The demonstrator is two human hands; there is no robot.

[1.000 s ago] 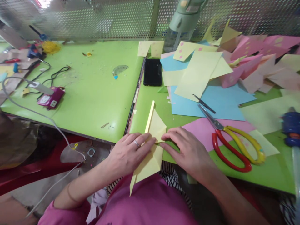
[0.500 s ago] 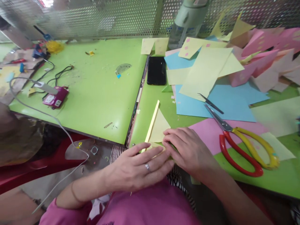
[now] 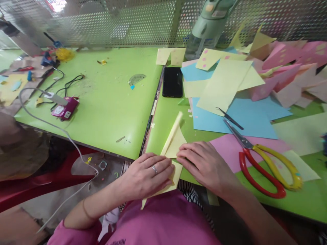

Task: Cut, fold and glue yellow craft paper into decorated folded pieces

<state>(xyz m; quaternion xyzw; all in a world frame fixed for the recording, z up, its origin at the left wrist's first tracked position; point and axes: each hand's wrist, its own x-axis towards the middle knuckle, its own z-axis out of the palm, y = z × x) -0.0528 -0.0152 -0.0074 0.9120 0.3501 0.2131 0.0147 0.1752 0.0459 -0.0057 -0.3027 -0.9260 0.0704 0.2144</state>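
Note:
A pale yellow folded paper (image 3: 175, 143) lies across the near edge of the table, its long left side folded over into a narrow strip. Its lower part sticks out past the edge, above my lap. My left hand (image 3: 149, 175), with a ring on one finger, is closed over the paper's left and lower part; its fingertips rest on the yellow sheet and the thumb is mostly hidden. At the paper's right side, my right hand (image 3: 204, 163) has its fingers bent together, with the tips holding the paper's edge against the table.
Large red-and-yellow scissors (image 3: 265, 160) and black tweezers (image 3: 231, 119) lie to the right on blue paper (image 3: 252, 109) and pink paper. Behind are a phone (image 3: 172, 82), a green-lidded bottle (image 3: 204, 32) and piled cut papers. A cable runs from a purple power adapter (image 3: 65, 109) on the left.
My left hand has drawn back left, uncovering more of the paper's lower part. The folded strip now looks wider and more raised. My right hand has barely moved.

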